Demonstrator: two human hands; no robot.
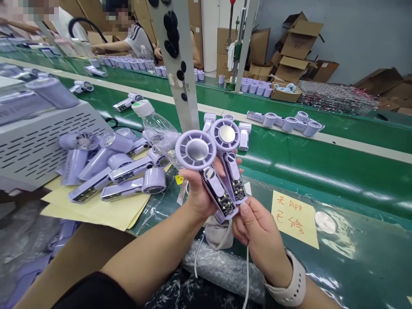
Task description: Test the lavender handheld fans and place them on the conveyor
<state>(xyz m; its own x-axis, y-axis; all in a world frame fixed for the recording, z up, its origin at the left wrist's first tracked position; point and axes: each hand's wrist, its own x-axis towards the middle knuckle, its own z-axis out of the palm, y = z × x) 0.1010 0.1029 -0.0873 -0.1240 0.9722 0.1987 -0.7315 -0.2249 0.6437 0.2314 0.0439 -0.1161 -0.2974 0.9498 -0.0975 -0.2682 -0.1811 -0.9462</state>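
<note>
My left hand (198, 195) is wrapped round two lilac handheld fans held side by side. The nearer handheld fan (196, 150) and the farther handheld fan (226, 134) have round heads with silver centres, and circuit boards show along their handles. My right hand (260, 225) is closed at the bottom end of the farther fan's handle, pinching the end of a white cable (247, 270). The plug itself is hidden by my fingers, so I cannot tell whether it sits in the handle. Below the fans lies a greyish cloth (219, 234).
Several lilac fans (122, 189) lie piled on yellow paper (96, 214) beside a slotted metal box (58, 141). A plastic bottle (157, 124) leans behind them. A handwritten yellow note (294, 219) is at right. A green conveyor (322, 159) carries more fans. People sit across it.
</note>
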